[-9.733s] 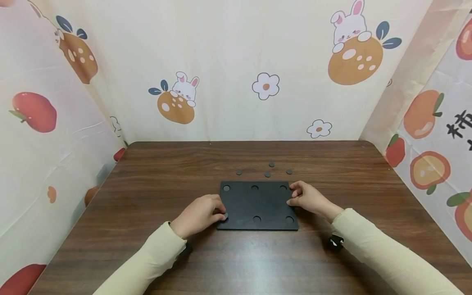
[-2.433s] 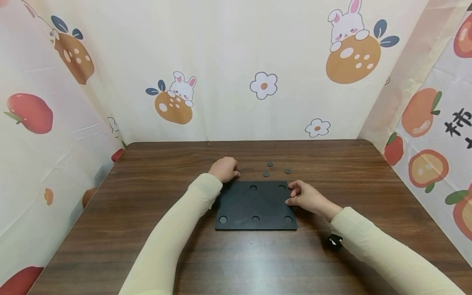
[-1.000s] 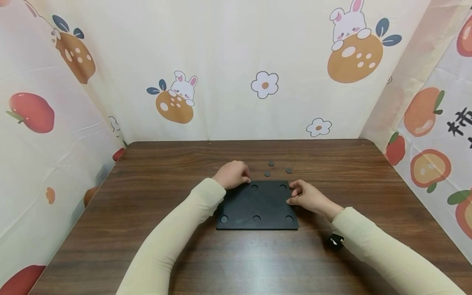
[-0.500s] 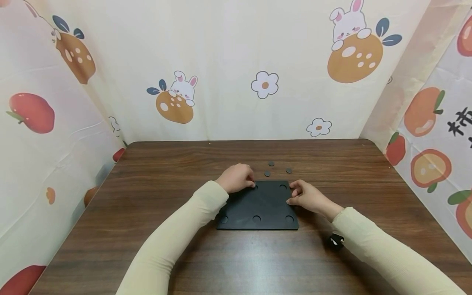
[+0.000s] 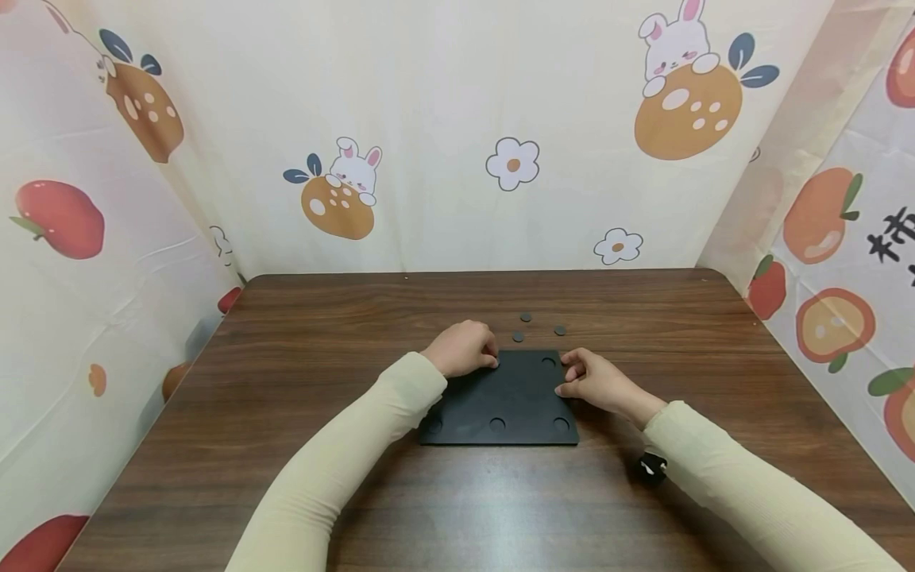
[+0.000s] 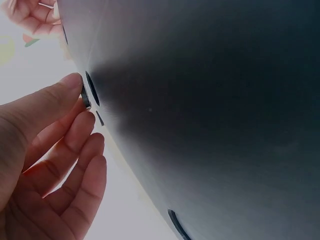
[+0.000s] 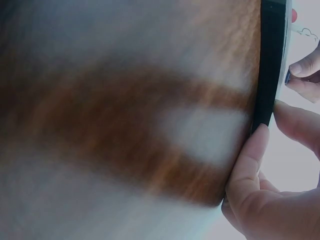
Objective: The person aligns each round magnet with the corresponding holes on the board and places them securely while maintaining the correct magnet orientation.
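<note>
A flat black board [image 5: 515, 397] with round recesses lies on the table. My left hand [image 5: 465, 348] is over its far edge, near the middle recess of the far row. In the left wrist view, thumb and forefinger pinch a small dark disc [image 6: 86, 98] on edge, close beside a recess [image 6: 93, 89]. My right hand [image 5: 599, 385] grips the board's right edge; in the right wrist view its fingertips [image 7: 261, 131] are against the board's side [image 7: 270, 65]. The left hand and forearm hide the far-left part of the board.
Behind the board lie three loose dark discs, a near one [image 5: 518, 337], a far one [image 5: 526, 317] and a right one [image 5: 560, 330]. The brown wooden table [image 5: 322, 318] meets a printed curtain [image 5: 443, 119] at the back and sides.
Earlier, my left hand was at the near-left recess, then at the leftmost loose disc behind the board. It has since moved right and nearer with that disc. The right hand stays at the edge.
</note>
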A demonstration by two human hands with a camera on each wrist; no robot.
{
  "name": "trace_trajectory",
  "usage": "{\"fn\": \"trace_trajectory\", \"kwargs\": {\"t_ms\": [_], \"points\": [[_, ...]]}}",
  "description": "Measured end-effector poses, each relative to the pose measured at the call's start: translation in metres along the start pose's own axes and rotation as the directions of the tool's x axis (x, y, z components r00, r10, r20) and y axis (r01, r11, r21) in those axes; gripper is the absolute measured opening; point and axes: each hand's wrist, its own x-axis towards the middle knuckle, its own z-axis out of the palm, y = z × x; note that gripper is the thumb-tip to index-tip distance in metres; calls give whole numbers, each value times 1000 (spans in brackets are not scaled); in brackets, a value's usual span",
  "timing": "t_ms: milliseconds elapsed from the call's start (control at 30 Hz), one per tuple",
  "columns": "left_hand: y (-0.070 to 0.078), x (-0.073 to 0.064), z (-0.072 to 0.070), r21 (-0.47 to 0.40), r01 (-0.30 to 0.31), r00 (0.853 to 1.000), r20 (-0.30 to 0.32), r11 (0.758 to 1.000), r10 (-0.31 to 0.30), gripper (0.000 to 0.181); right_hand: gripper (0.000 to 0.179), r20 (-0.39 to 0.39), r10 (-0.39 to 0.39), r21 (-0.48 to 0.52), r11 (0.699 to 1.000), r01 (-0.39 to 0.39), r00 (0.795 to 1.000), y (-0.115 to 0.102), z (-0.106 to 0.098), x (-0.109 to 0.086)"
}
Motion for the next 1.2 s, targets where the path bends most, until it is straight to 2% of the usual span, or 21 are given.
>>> {"fn": "trace_trajectory", "kwargs": {"t_ms": [600, 1200], "points": [[2, 0, 1, 50, -1, 1000, 11, 999, 0, 11, 58, 7, 0, -5, 1000, 1, 1000, -2, 0, -2], [4, -1, 3, 64, -6, 1000, 0, 998, 6, 10, 58, 8, -8, 2, 1000, 8, 1000, -1, 0, -2]]}}
